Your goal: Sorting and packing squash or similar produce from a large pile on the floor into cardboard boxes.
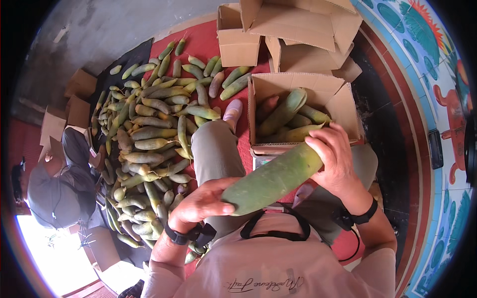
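Note:
A large long green radish (274,180) is held slantwise above my lap between both hands. My left hand (207,199) cups its thick lower end, thumb on the near side. My right hand (333,160) grips the paler upper end, near the thin root tip. Just beyond it stands an open cardboard box (309,76) with several green radishes (285,111) lying inside. The box rests on what looks like a scale (259,162), mostly hidden by the box and the held radish.
A wide heap of green radishes (152,123) covers the red carpet (201,33) to my left. Cardboard boxes (238,44) stand at the back. Another person (59,190) sits at far left beside more boxes. A phone (435,149) lies on the tiled ledge at right.

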The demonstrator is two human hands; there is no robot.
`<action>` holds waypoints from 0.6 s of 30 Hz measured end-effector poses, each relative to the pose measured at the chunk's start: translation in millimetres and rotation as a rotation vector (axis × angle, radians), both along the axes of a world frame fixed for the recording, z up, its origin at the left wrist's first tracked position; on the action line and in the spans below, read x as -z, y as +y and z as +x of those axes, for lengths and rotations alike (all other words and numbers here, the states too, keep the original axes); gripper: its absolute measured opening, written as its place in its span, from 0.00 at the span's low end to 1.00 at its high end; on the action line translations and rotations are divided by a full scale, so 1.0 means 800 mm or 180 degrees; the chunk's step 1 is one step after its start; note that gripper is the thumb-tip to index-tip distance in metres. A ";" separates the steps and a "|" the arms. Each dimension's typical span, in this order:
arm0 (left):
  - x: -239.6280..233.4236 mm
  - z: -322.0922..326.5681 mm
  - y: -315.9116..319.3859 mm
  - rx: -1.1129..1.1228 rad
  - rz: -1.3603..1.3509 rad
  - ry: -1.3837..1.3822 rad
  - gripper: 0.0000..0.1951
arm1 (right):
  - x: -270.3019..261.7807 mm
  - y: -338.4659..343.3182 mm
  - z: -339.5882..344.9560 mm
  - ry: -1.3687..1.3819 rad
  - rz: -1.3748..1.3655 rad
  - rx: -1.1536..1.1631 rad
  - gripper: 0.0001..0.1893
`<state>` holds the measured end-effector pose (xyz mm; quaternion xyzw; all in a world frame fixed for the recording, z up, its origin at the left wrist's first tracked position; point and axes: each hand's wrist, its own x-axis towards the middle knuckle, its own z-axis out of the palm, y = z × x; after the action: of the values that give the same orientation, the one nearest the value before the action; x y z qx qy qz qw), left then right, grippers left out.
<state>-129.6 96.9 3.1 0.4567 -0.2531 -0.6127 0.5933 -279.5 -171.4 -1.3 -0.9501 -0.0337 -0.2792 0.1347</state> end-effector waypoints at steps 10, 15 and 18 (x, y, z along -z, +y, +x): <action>0.046 0.012 -0.045 -0.1216 -0.0219 -0.0419 0.31 | 0.012 -0.086 0.012 0.0900 -0.0201 0.1375 0.36; 0.057 0.019 -0.047 -0.1120 -0.0364 -0.0172 0.24 | 0.041 -0.111 0.043 0.1430 -0.0537 0.1348 0.34; 0.059 0.019 -0.051 -0.1055 -0.0406 -0.0181 0.23 | 0.076 -0.107 0.061 0.1368 -0.0466 0.0973 0.29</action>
<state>-114.1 56.5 -43.9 0.4708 -0.2293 -0.4760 0.7065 -230.3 -257.3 -62.2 -0.9889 0.1193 -0.0851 0.0260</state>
